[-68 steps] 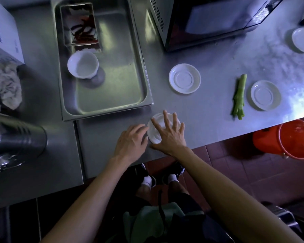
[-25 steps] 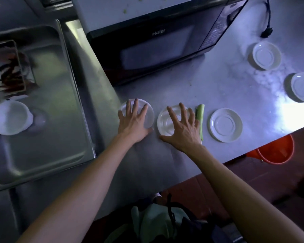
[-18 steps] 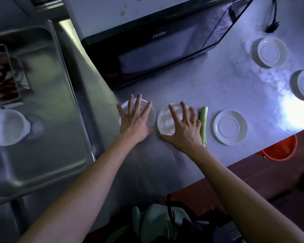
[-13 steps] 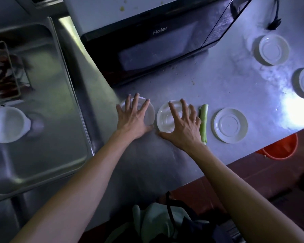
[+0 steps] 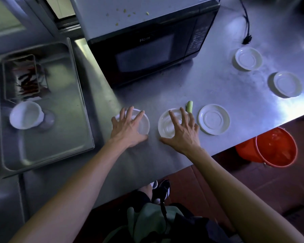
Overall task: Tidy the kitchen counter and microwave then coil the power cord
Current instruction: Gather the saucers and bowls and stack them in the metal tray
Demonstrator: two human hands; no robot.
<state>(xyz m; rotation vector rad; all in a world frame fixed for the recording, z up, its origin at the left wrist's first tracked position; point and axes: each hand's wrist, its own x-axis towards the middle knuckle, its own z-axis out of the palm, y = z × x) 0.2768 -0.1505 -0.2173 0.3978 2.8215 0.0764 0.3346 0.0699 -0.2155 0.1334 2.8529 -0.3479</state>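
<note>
My left hand (image 5: 127, 128) lies with spread fingers on a small white saucer (image 5: 144, 123) on the steel counter (image 5: 209, 88). My right hand (image 5: 182, 132) rests the same way on a second saucer (image 5: 164, 124) beside it. A green vegetable stalk (image 5: 189, 106) pokes out behind my right fingers. Three more white saucers lie to the right: one near (image 5: 214, 119), one far (image 5: 248, 58), one at the right (image 5: 287, 84). The black microwave (image 5: 147, 42) stands behind, crumbs on its white top. Its black power cord (image 5: 246, 23) ends in a plug on the counter.
A steel tray (image 5: 60, 137) at the left holds a white bowl (image 5: 25, 114) and a small container of red chillies (image 5: 25, 78). An orange bucket (image 5: 274, 146) stands on the floor below the counter's right edge.
Both hands moved from one saucer at the counter edge to two side-by-side saucers in front of the microwave. Over the last second they have stayed put while the view tilted up.
</note>
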